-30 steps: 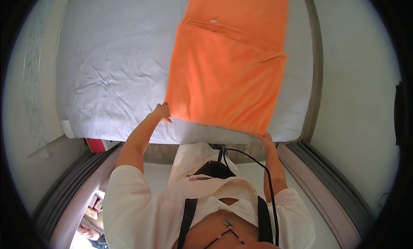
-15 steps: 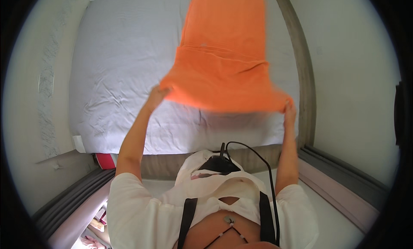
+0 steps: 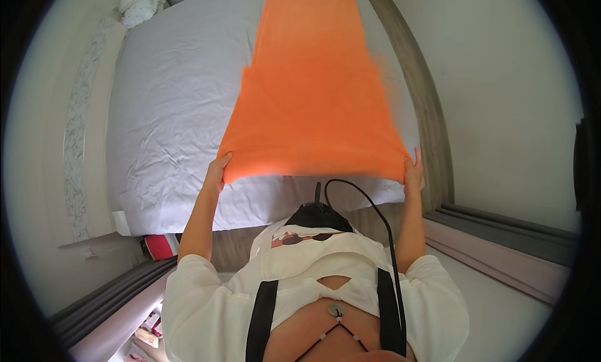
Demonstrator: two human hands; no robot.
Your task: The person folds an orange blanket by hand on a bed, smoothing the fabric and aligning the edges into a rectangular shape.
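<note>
A wide orange cloth (image 3: 307,124) is stretched out between my hands, its far part running up the bed past the top of the view. My left hand (image 3: 218,168) pinches its near left corner, and my right hand (image 3: 413,172) grips the near right corner with one finger sticking up. The near edge hangs nearly straight between them, above the near end of the bed. Blur softens the cloth's right side. Whether it is a garment or a plain sheet of fabric I cannot tell.
A light grey sheet (image 3: 169,124) covers the bed, wrinkled at left. The wooden bed frame (image 3: 432,130) runs along the right. White bunched fabric (image 3: 144,4) lies at the far left corner. A black cable (image 3: 383,221) loops up in front of my chest. Grey curtains (image 3: 116,287) hang nearby.
Both hands have drawn the near edge of the orange cloth toward me. The fold across its middle has smoothed out, and the cloth is spread longer.
</note>
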